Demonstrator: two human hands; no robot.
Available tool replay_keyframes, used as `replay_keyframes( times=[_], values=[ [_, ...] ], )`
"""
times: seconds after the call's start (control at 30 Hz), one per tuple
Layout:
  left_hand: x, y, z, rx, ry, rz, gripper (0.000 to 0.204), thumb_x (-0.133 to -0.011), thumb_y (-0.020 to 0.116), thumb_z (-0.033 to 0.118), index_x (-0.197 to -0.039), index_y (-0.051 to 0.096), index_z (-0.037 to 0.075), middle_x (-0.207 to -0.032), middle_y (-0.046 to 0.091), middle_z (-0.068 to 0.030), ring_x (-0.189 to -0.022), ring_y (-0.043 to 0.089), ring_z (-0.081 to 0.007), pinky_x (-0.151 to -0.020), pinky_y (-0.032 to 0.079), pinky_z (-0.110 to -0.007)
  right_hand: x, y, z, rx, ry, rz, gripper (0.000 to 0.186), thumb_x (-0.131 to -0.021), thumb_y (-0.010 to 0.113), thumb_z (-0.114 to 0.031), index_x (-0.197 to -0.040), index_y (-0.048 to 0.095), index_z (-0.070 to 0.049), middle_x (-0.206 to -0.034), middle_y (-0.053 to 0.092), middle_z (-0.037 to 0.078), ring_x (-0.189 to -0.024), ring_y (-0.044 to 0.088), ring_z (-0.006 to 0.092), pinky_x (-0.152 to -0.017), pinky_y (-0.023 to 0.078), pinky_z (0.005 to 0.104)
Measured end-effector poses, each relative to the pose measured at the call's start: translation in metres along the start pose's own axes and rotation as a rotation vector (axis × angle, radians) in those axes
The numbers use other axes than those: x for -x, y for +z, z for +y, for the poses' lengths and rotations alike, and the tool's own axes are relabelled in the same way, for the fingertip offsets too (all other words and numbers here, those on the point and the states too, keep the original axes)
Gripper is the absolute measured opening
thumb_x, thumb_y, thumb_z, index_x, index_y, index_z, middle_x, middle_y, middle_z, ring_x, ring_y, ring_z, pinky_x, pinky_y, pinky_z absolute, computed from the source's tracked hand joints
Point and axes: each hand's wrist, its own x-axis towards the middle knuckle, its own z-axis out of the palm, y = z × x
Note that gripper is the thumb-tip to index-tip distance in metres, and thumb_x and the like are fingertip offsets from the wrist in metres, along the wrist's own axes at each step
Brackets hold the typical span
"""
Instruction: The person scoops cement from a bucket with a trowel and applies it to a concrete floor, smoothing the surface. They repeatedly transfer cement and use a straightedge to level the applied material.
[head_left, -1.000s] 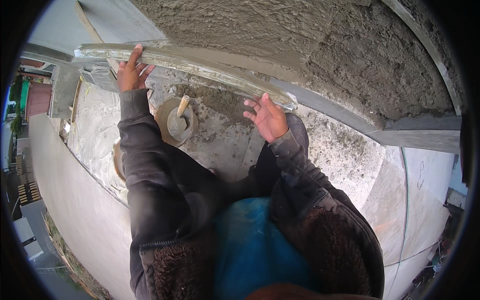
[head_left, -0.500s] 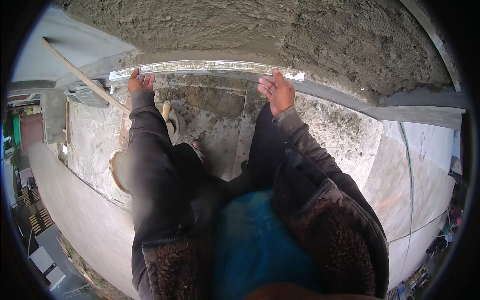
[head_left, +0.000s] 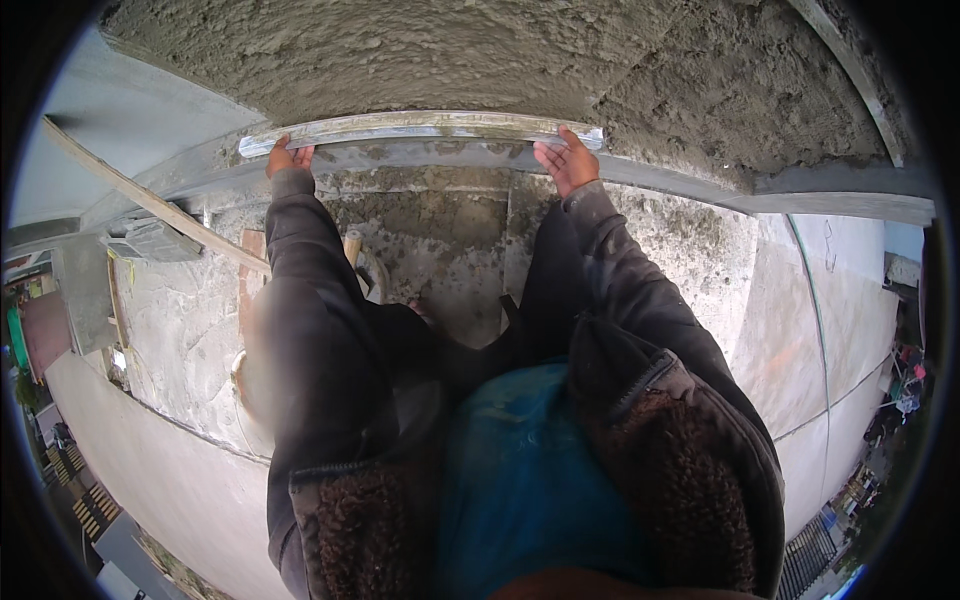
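A long, straight metal straightedge (head_left: 420, 127), silvery and smeared with mortar, lies across the lower part of a wall of wet grey plaster (head_left: 400, 60). Near its left end, my left hand (head_left: 289, 157) grips it from below, thumb up against the bar. My right hand (head_left: 569, 160) is closed on it close to the right end, with the thumb over the upper side and the fingers curled underneath. Under the bar runs a smooth grey ledge (head_left: 420, 155). Plaster left of the rough joint looks more even than the lumpy area to its right.
A long wooden stick (head_left: 150, 200) leans at the left, beside grey blocks (head_left: 155, 240). Partly hidden by my left arm are a pail (head_left: 372, 275) and a round container (head_left: 240, 380). A narrow strip (head_left: 850, 70) stands at the upper right. A thin green hose or cord (head_left: 815, 300) crosses the right-hand floor.
Held in both hands, the straightedge has shifted slightly up the wall and tilted, so more of the ledge shows beneath it. The view has also turned a little.
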Motion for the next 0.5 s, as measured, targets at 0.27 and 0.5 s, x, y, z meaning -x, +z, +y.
replay_keyframes(
  times=[0.27,0.5],
  values=[
    [-0.026,0.013,-0.005,-0.077,-0.016,0.063,0.042,-0.086,0.067,0.002,-0.122,0.049,-0.009,-0.113,0.057,-0.0249,-0.092,0.066,-0.0365,-0.073,0.065,-0.048,-0.017,0.008,0.006,0.026,0.04,-0.024,0.059,-0.096,0.066,-0.025,-0.137,0.038,0.007,-0.115,0.058,0.025,-0.105,0.065,0.0353,-0.092,0.058,0.0389],
    [-0.035,0.002,0.004,-0.093,-0.043,-0.037,0.048,-0.087,0.066,0.0,-0.127,0.043,-0.011,-0.117,0.054,-0.0277,-0.091,0.066,-0.0382,-0.073,0.066,-0.049,-0.018,0.012,-0.013,-0.014,-0.006,-0.098,0.056,-0.099,0.062,-0.02,-0.134,0.038,0.015,-0.118,0.058,0.026,-0.108,0.063,0.0376,-0.096,0.057,0.0389]
  ],
)
